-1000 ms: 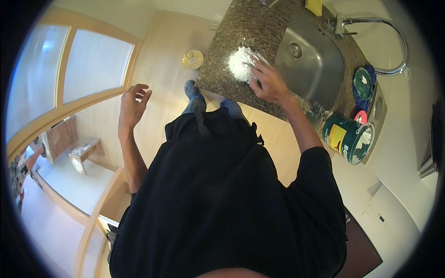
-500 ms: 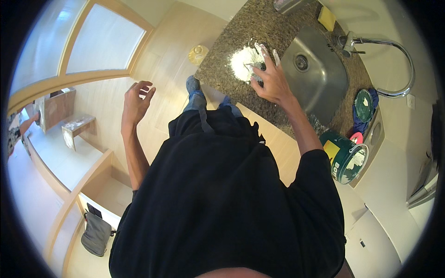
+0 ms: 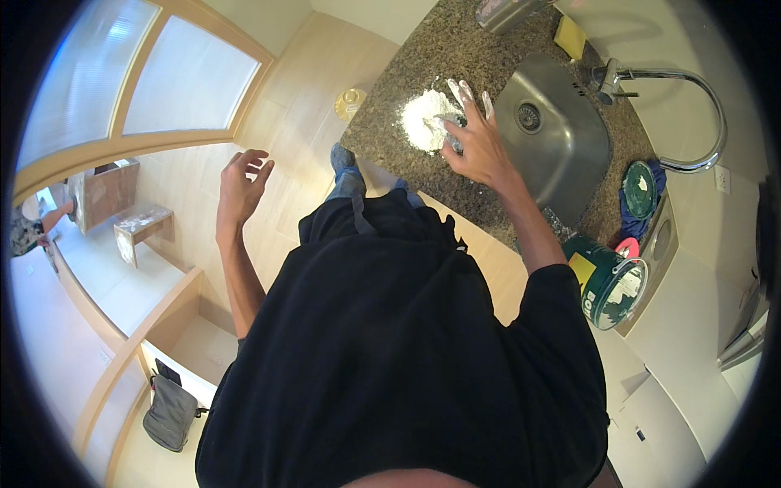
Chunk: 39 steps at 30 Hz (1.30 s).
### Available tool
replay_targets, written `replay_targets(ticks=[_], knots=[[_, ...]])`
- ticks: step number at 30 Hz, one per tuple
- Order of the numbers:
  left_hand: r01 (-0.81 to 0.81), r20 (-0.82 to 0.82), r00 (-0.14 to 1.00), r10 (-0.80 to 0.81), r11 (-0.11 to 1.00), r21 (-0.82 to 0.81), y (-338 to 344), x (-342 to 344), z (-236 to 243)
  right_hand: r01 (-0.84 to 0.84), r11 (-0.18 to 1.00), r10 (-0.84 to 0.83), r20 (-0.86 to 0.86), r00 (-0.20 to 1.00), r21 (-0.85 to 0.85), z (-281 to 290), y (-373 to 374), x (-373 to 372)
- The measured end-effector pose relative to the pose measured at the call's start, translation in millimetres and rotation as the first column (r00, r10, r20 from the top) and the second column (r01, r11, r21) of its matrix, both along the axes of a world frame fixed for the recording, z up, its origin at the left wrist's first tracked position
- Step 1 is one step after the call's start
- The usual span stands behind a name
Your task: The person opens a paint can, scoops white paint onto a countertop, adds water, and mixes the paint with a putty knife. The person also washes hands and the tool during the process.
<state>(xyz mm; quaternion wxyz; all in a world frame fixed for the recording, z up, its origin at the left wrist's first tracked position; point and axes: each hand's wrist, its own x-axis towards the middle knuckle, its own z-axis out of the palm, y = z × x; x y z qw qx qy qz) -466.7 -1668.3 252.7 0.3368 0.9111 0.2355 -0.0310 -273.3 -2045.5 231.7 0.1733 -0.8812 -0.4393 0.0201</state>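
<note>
A heap of white powder lies on the speckled brown stone counter, left of the steel sink. My right hand is over the heap's right edge, fingers apart and whitened at the tips. Its thumb and a bent finger touch a greyish patch beside the powder; what that patch is cannot be made out. My left hand hangs in the air left of the counter, fingers loosely curved and apart, with nothing in it.
A curved chrome faucet and a yellow sponge are beyond the sink. A green bucket with white residue stands at the right. Far left, another person's arm reaches toward a wooden box. A grey pouch lies lower left.
The view has shifted slightly. My right hand stays at the powder's right edge with little change in its fingers. My left hand keeps its pose. More of the other person shows.
</note>
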Motion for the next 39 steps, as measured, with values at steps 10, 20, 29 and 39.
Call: replay_targets(ticks=[10, 20, 29, 39], knots=[[0.015, -0.020, 1.000, -0.016, 1.000, -0.010, 2.4, 9.1, 3.6, -0.021, 0.993, 0.021, -0.004, 1.000, 0.118, 4.7, -9.2, -12.3], [0.020, -0.012, 1.000, -0.020, 0.999, -0.037, 4.8, 14.6, 2.6, 0.124, 0.987, -0.111, -0.124, 0.986, 0.100, -16.7, 17.1, -38.6], [0.026, -0.027, 0.999, -0.027, 0.999, -0.040, 7.8, 13.7, -2.3, 0.123, 0.983, -0.125, 0.004, 0.992, 0.138, -19.7, 17.7, -45.2], [0.048, -0.024, 0.999, -0.049, 0.998, -0.037, 8.5, 18.4, -5.4, 0.147, 0.984, -0.134, -0.132, 0.982, 0.096, -12.2, 13.6, -42.1]])
